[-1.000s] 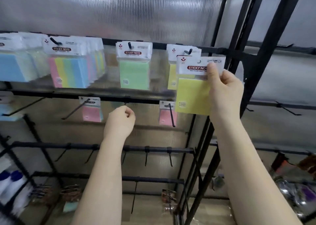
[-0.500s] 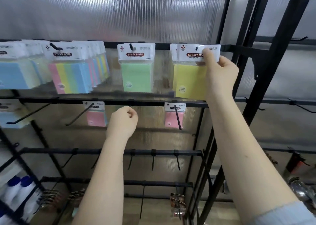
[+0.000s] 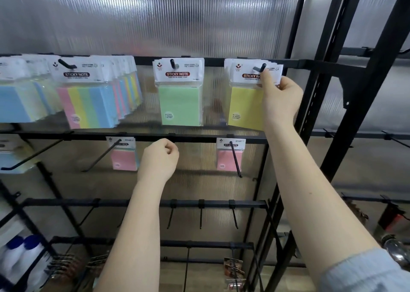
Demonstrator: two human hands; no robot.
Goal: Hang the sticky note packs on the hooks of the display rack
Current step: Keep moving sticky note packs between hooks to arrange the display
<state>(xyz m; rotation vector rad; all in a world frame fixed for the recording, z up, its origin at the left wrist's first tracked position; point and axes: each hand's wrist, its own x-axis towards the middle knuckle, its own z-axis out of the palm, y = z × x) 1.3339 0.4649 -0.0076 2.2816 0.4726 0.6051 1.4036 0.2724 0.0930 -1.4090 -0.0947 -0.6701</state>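
**Yellow pack meets the top-row hook**

My right hand (image 3: 280, 101) pinches the white header card of a yellow sticky note pack (image 3: 246, 107), my grip clamped on its upper right corner with the forefinger raised to the black hook (image 3: 263, 67) that pokes through the card's hole. The pack hangs at the right end of the display rack (image 3: 221, 61), on its top bar, in front of other yellow packs. My left hand (image 3: 159, 161) is curled into a loose fist, holding nothing, just below the second bar. A green pack (image 3: 180, 105) hangs beside the yellow ones; multicolour packs (image 3: 88, 105) crowd the hook farther left. Two pink packs (image 3: 229, 159) hang on the row beneath.
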